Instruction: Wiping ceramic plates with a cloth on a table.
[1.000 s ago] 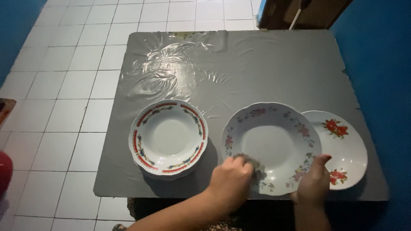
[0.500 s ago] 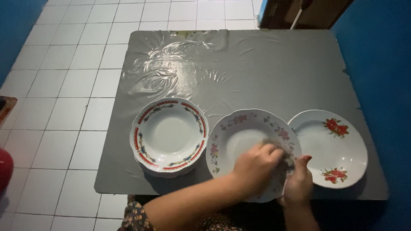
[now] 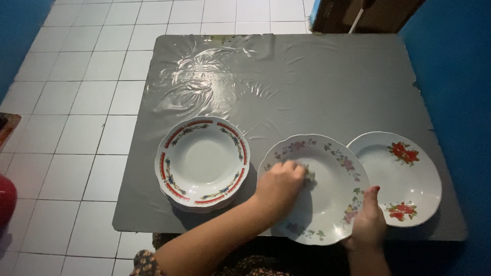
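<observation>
A white plate with small pink and purple flowers on its rim (image 3: pixel 332 189) lies tilted at the near edge of the grey table (image 3: pixel 317 87). My right hand (image 3: pixel 369 221) grips that plate's near right rim, thumb on top. My left hand (image 3: pixel 279 185) presses a small greyish scrubbing pad (image 3: pixel 308 176) against the plate's left inner side. Just to the right lies a white plate with red flowers (image 3: pixel 404 179). To the left stands a stack of plates with red bands (image 3: pixel 202 162).
The table is covered with wrinkled clear plastic (image 3: pixel 204 76). White floor tiles (image 3: pixel 76 102) spread left and behind. A blue wall (image 3: pixel 455 61) runs along the right. A dark wooden piece (image 3: pixel 368 15) stands behind the table. A red object (image 3: pixel 6 199) sits at the left edge.
My left hand with the pad moved from the plate's right side to its left inner side. The flowered plate shifted a little right; my right hand stayed on its rim.
</observation>
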